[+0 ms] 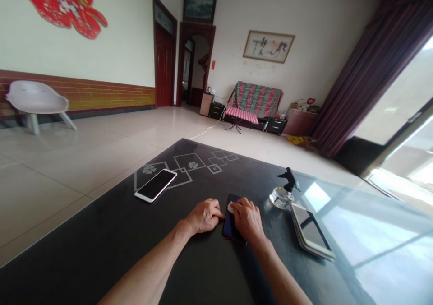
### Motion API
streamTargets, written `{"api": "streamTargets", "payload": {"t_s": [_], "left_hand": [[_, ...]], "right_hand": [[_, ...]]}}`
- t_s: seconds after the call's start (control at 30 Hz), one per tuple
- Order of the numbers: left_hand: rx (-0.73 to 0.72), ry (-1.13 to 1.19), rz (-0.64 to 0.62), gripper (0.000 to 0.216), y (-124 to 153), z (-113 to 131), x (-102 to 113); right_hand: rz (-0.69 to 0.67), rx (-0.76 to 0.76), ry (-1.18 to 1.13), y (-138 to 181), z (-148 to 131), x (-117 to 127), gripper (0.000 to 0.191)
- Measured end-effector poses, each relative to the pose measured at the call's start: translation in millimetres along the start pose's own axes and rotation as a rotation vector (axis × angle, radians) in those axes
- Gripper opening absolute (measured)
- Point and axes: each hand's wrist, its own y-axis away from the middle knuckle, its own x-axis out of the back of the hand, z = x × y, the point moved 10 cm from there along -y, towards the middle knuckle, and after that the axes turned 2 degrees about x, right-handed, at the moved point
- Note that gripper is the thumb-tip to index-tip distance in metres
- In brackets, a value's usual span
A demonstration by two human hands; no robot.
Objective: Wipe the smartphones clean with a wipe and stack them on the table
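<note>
A dark smartphone (231, 227) lies on the black table, its screen facing up with a bluish sheen. My left hand (205, 215) is closed, fingers curled, with a fingertip holding against the phone's left edge. Over the phone's upper right part, my right hand (248, 218) is closed on a small white cloth (230, 207) and presses it to the screen. The fingers hide most of the cloth; whether it is fabric or tissue I cannot tell. Farther left lies a white-framed smartphone (156, 185), dark screen up.
Right of my hands stands a clear spray bottle (281, 197) with a black trigger head. Stacked white devices (313, 230) lie beside it near glare. The glossy table (111, 237) has a patterned far corner. A white chair (37, 98) and a striped small table (241, 114) stand beyond.
</note>
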Motion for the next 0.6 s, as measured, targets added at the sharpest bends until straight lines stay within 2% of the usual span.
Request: {"api": "streamTargets", "payload": {"t_s": [0.4,0.6], "left_hand": [[0.011,0.019,0.011,0.038,0.0,1.4,2.1],[0.009,0.014,0.005,0.039,-0.1,0.7,1.1]], "right_hand": [[-0.003,0.068,-0.110,47.4,-25.7,16.3,0.023],[-0.015,0.080,-0.099,40.4,-25.7,14.0,0.024]]}}
